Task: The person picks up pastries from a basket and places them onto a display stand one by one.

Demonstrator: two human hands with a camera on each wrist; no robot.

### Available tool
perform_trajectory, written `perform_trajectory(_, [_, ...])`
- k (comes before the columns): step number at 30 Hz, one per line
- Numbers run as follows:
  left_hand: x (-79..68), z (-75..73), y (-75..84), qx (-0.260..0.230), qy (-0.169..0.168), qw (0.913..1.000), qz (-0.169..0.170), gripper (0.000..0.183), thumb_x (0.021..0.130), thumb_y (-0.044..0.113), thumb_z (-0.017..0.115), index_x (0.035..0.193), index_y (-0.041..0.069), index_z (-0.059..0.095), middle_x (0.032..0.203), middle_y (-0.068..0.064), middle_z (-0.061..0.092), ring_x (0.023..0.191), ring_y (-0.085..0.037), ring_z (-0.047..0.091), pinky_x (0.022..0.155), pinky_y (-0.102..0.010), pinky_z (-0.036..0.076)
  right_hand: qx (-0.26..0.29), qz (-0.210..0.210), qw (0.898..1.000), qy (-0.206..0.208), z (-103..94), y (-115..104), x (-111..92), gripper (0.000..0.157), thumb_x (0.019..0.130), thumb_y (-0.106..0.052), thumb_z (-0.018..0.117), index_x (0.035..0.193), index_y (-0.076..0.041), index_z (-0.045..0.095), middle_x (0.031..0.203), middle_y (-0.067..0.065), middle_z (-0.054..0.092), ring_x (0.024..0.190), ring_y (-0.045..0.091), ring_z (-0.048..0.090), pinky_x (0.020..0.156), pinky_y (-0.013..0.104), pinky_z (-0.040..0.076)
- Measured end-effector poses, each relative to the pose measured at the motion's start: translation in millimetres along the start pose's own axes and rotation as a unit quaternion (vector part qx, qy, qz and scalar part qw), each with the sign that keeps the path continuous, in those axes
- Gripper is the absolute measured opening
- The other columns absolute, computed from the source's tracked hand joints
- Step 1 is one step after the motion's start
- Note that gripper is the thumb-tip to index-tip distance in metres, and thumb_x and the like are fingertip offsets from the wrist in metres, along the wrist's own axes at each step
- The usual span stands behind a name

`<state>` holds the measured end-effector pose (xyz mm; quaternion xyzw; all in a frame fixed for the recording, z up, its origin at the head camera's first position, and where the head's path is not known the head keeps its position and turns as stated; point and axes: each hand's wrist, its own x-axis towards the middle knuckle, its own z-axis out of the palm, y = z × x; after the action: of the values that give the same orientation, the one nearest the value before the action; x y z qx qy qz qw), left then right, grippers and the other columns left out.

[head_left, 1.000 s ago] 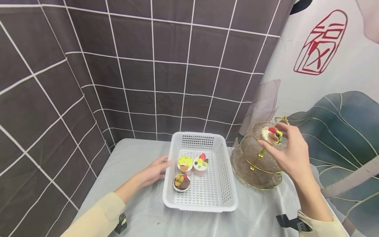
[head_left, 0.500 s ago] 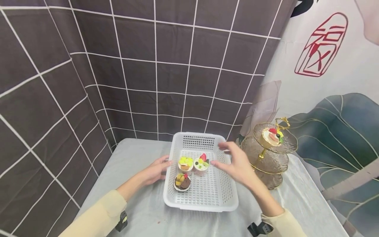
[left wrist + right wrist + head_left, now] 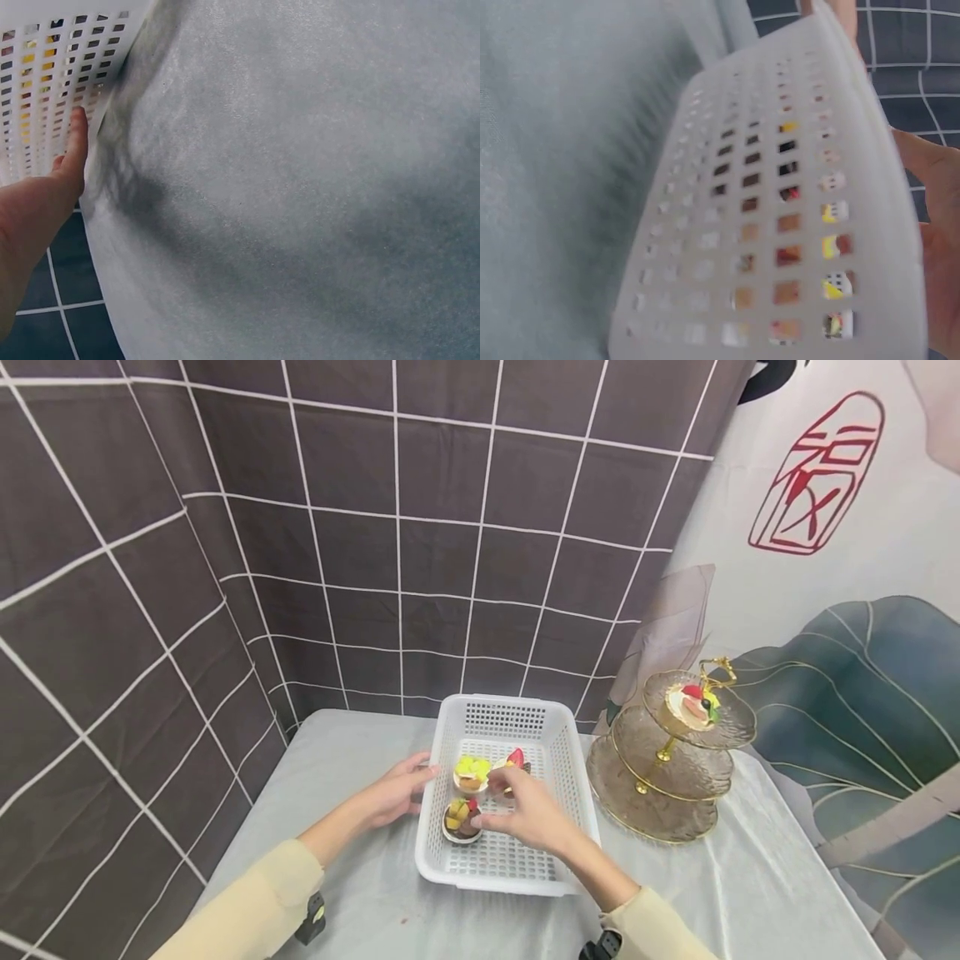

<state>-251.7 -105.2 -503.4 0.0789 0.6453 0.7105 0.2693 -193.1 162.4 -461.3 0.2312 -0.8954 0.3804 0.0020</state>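
A white perforated plastic basket [image 3: 425, 860] holds three small cupcakes with fruit toppings. One is a chocolate cupcake [image 3: 456, 827] near the front left. Behind it sits a yellow-topped cupcake [image 3: 472, 768]. The third, a strawberry-topped cupcake [image 3: 517, 757], is partly covered by my right hand. That right hand [image 3: 528, 814] is inside the basket, its thumb tip at the chocolate cupcake's right edge and its fingers beside the other two; the thumb and fingers stand apart. My left hand [image 3: 393, 793] lies against the outside of the basket's left wall, fingers extended, fingertips at the rim.
Right of the basket stands a three-tier glass cake stand [image 3: 723, 772] with gold rims and a gold handle. A fruit tart [image 3: 688, 708] sits on its top tier. A grey cloth [image 3: 360, 893] covers the table. Dark grid-patterned fabric [image 3: 337, 552] hangs behind and at left.
My right hand has let go of the fruit tart on the stand's top tier and moved left and down into the basket. The left hand has stayed at the basket's side.
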Motion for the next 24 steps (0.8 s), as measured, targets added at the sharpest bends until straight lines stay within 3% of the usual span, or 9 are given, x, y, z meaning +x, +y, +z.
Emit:
perform_trajectory(6, [-1.8, -0.8, -1.0, 0.004, 0.0, 1.0, 0.002, 0.059, 0.115, 0.025, 0.045, 0.165, 0.004, 0.024, 0.16, -0.031, 0.039, 0.146, -0.05, 0.044, 0.104, -0.061, 0.056, -0.015, 0.012, 0.999, -0.041, 15.3, 2, 3, 0.07, 0.082, -0.041, 0.093, 0.129, 0.003, 0.064, 0.118, 0.017, 0.07, 0.109, 0.035, 0.067, 0.094, 0.05, 0.059])
perform_trajectory(10, [-1.2, -1.1, -1.5, 0.003, -0.002, 1.0, 0.007, 0.059, 0.114, 0.025, 0.047, 0.165, 0.004, 0.024, 0.16, -0.031, 0.039, 0.146, -0.051, 0.043, 0.105, -0.061, 0.055, -0.027, 0.009, 0.999, -0.044, 24.6, 5, 5, 0.068, 0.081, -0.038, 0.093, 0.128, 0.001, 0.064, 0.118, 0.014, 0.07, 0.109, 0.03, 0.067, 0.095, 0.048, 0.059])
perform_trajectory(19, [1.1, -2.8, -1.6, 0.003, -0.003, 1.0, 0.005, 0.063, 0.114, 0.028, 0.049, 0.166, 0.005, 0.023, 0.161, -0.031, 0.038, 0.146, -0.05, 0.043, 0.106, -0.06, 0.055, -0.041, -0.015, 0.998, -0.036, 39.9, 10, 8, 0.081, 0.077, -0.033, 0.097, 0.142, -0.002, 0.06, 0.121, 0.008, 0.07, 0.108, 0.022, 0.067, 0.096, 0.041, 0.059])
perform_trajectory(24, [0.1, -2.8, -3.7, -0.001, 0.002, 1.0, 0.002, 0.062, 0.113, 0.029, 0.05, 0.165, 0.004, 0.025, 0.16, -0.03, 0.04, 0.145, -0.049, 0.045, 0.106, -0.06, 0.055, -0.045, 0.002, 0.997, -0.055, 45.3, 10, 9, 0.078, 0.074, -0.028, 0.099, 0.137, -0.001, 0.061, 0.12, 0.006, 0.069, 0.108, 0.02, 0.066, 0.098, 0.041, 0.059])
